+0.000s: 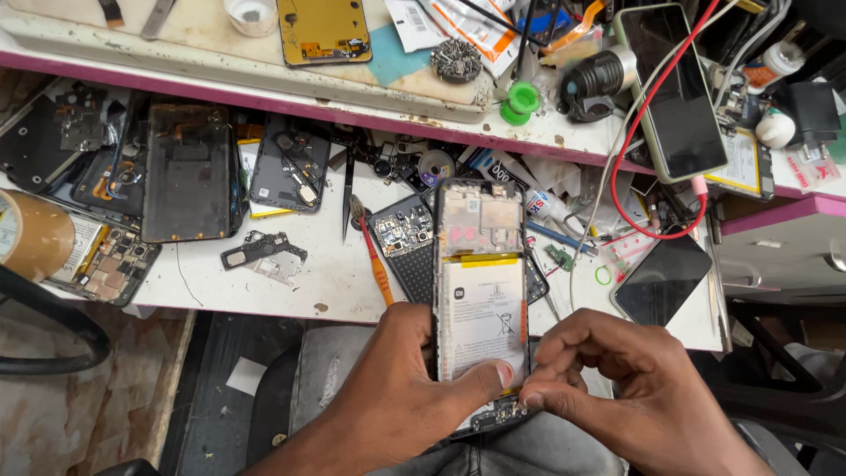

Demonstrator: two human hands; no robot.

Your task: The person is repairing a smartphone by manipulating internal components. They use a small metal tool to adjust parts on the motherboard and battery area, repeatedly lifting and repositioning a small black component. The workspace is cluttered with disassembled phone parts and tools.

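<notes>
The left hand is gripping an opened phone above the lap, before the surface. The right hand is pinching at its lower edge. A white cup is sitting on the shelf; its content I cannot tell. An orange screwdriver and loose phone backs are lying near.

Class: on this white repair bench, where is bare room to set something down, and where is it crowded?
Bare patch on the white bench between the small grey metal bracket and the orange-handled screwdriver. The right side, around the red cable, is crowded.

Opened phone, back off, white battery exposed, upright, held above lap
</notes>
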